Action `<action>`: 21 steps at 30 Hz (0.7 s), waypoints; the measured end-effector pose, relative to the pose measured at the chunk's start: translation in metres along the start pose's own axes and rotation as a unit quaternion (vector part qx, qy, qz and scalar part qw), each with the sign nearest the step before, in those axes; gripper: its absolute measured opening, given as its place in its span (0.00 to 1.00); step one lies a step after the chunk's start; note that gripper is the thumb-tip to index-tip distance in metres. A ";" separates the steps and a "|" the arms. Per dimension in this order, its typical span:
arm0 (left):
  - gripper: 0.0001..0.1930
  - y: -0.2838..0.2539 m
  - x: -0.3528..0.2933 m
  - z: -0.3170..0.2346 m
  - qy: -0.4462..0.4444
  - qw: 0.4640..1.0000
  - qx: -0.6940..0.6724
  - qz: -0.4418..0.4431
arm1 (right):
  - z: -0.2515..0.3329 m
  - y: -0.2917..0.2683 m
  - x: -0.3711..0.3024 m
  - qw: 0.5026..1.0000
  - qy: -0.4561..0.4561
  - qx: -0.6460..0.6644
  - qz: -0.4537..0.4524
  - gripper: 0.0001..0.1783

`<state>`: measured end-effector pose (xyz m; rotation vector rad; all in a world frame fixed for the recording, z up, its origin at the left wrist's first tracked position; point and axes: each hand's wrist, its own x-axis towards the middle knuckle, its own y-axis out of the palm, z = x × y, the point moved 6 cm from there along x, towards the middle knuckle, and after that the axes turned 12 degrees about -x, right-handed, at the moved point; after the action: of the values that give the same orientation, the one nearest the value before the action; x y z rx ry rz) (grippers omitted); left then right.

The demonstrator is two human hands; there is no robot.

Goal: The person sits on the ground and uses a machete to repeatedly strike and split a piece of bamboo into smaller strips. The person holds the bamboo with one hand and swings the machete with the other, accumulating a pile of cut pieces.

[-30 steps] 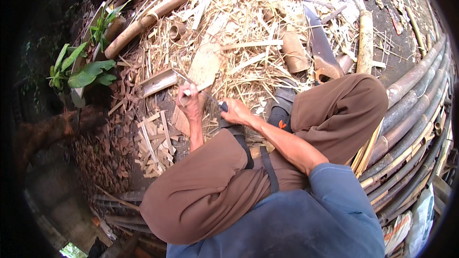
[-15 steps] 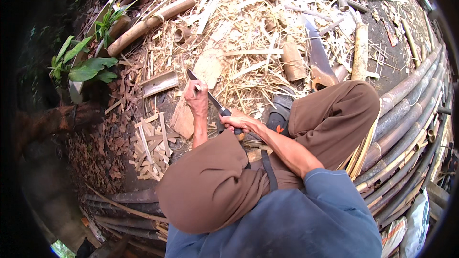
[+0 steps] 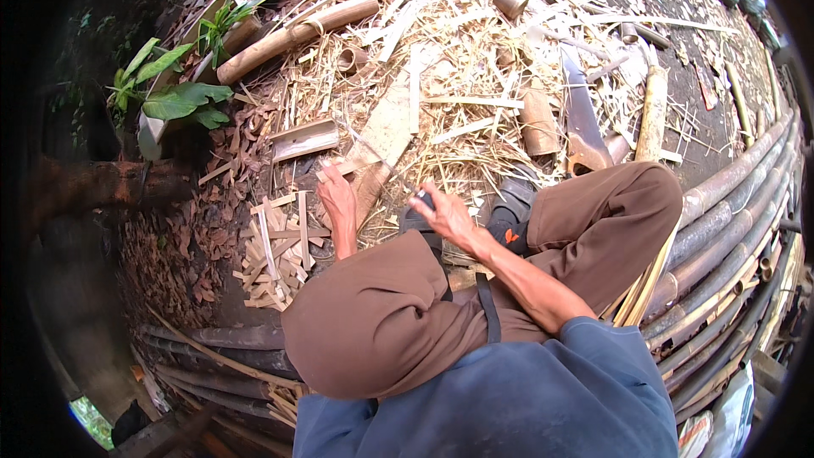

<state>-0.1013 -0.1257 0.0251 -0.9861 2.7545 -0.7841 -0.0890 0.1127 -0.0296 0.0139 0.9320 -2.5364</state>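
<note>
Left hand (image 3: 337,197) steadies a flat bamboo slat (image 3: 379,146) on the littered ground; right hand (image 3: 445,214) grips a knife handle (image 3: 421,198) (blade thin, partly hidden). A slip along the slat could likely cut the steadying fingers.

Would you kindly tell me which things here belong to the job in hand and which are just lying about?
In use:
- left hand steadying the flat bamboo piece
- right hand, its grip shut on the knife
- pile of cut strips

Lying about:
- long bamboo pole
- short bamboo tube
- leafy plant
- stacked poles
</note>
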 end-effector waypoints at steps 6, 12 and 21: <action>0.35 -0.004 -0.024 0.004 -0.094 0.993 -0.007 -0.067 | 0.030 0.025 -0.011 0.999 -0.017 0.009 0.043 0.21; 0.35 0.003 -0.023 0.064 -0.097 0.991 -0.001 -0.095 | 0.005 0.030 -0.008 0.995 0.041 -0.014 0.090 0.26; 0.32 0.006 -0.025 0.024 -0.088 0.993 -0.041 -0.062 | -0.030 0.034 -0.013 0.995 0.066 -0.041 0.063 0.28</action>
<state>-0.0784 -0.1165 -0.0003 -1.1904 2.6138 -0.5714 -0.0676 0.1129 -0.0714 0.2107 1.0504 -2.4027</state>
